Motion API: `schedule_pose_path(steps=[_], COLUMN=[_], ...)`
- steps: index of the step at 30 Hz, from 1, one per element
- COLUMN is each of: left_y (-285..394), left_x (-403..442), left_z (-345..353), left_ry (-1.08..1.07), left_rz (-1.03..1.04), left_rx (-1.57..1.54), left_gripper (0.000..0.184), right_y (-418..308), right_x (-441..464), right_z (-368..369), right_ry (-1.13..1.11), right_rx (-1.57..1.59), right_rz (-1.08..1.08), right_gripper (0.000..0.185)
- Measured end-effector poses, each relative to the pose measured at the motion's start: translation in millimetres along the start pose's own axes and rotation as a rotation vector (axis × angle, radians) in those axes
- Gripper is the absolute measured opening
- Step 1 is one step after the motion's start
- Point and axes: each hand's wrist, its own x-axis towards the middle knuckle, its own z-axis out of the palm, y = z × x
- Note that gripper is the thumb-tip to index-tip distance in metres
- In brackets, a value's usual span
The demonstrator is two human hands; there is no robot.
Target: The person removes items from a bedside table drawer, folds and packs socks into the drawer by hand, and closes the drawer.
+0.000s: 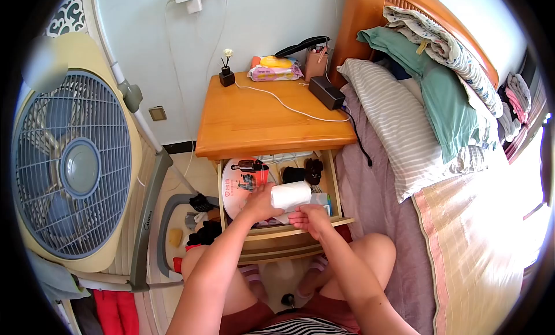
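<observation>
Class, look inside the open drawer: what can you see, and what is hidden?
A round printed panel lies at the left, with dark items toward the back right. A white bundle, the left hand and the right hand hide whatever lies beneath them.

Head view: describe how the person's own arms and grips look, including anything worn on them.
The left arm and right arm are bare along the lengths shown, with no sleeve, watch or bracelet visible. The left grip and right grip are ungloved hands. No ring can be made out. A black-and-white striped garment shows at the bottom edge.
</observation>
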Motion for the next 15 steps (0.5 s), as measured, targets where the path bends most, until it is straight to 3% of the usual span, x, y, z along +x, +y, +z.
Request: schedule_pose_path(steps=[9, 12, 15], left_y=[9.6, 11.9, 19.6], left_x=[-27.7, -38.0, -53.5], left_z=[-18.0, -41.4, -68.6], left_ry=[-0.018, -0.150, -0.213], left_rz=[0.103, 0.067, 0.029], left_rx=[0.314, 0.364, 0.390], left_gripper=[0.083, 0.083, 0.076], right_y=[20.2, 31.8, 58.6], right_x=[-36.0, -50.8, -55.9], right_z=[17.9, 18.7, 15.1], right_ry=[-0.135, -0.186, -0.122], right_rx=[-0.148, -0.319, -0.207], right_rz=[0.009, 0.217, 0.295], right_gripper=[0.022, 0.021, 0.022])
